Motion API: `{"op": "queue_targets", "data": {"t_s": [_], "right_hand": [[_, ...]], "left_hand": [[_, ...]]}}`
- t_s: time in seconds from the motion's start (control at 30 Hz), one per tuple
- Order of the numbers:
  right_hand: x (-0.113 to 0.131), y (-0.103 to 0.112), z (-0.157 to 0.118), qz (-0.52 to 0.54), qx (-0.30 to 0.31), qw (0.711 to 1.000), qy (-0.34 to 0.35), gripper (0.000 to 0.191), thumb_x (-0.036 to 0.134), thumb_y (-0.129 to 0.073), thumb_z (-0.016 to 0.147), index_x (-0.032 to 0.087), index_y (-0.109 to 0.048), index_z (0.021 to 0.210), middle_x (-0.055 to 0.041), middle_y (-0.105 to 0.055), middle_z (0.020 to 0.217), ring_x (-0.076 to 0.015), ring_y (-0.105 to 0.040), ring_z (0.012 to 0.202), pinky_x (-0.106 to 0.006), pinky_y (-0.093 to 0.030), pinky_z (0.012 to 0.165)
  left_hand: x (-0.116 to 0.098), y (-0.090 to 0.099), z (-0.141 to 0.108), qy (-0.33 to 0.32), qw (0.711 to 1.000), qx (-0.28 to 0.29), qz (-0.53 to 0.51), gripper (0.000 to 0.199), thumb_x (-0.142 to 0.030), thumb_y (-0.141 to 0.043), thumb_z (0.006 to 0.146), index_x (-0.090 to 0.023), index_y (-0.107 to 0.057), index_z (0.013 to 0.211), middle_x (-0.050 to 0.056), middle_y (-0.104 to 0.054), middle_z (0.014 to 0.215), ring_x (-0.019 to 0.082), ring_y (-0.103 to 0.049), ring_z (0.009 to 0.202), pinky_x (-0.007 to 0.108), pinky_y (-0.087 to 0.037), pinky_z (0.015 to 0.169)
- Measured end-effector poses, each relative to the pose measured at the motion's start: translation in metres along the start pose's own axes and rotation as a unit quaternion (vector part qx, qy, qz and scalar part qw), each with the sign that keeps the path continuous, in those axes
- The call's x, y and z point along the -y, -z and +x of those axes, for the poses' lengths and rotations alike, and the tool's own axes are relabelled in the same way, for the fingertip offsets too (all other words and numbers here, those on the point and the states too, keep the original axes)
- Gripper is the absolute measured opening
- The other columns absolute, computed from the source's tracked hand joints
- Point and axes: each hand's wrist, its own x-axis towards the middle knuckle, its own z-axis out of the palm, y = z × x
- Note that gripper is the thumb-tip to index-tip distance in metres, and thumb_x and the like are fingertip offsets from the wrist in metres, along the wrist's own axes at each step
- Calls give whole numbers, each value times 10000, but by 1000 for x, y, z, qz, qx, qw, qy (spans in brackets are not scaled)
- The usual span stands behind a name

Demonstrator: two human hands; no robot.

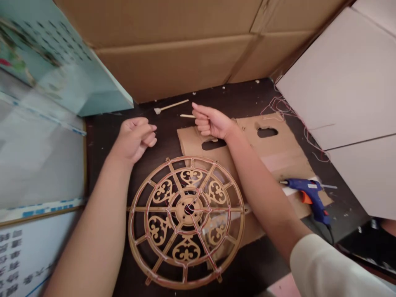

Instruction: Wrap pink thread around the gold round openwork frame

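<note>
My left hand [136, 138] is closed with thumb and fingers together, above the dark table left of centre. Anything it may hold is too small or hidden to make out. My right hand [212, 121] is also closed, its thumb along the bent fingers, over the back edge of a cardboard sheet. A short thin stick [186, 116] shows beside its fingers; I cannot tell whether it is held or lies behind them. Below both hands lies a round wooden lattice wheel [186, 209], with scroll cut-outs and thin reddish wires along its rings and spokes.
A flat cardboard sheet [272, 144] with cut holes lies under the wheel's right side. On it rests a blue glue gun [309, 194]. Another stick [175, 104] with a whitish tip lies farther back. Loose thin wires [275, 107] tangle near white panels [343, 74]. Cardboard [173, 70] walls the back.
</note>
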Motion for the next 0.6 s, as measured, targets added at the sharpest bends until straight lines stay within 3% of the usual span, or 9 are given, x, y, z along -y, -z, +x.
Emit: {"op": "queue_targets", "data": {"t_s": [0.2,0.6], "right_hand": [[-3,2,1,-8,-4,1000,22,511,429,-361,1156,205,-182,734,79,-68,615,-44,-26,465,-146,-86,386],[-4,3,4,-48,2,998,36,507,411,-343,1165,183,-245,723,73,-70,616,-32,-60,465,-124,-105,412]], "left_hand": [[3,-5,-1,-18,1000,-5,15,560,-21,-675,668,-195,-161,532,-86,-157,470,32,-173,376,193,-210,407],[7,-8,2,-28,999,-11,32,542,129,-471,919,-197,-210,574,-104,-199,459,18,-214,384,191,-197,442]]}}
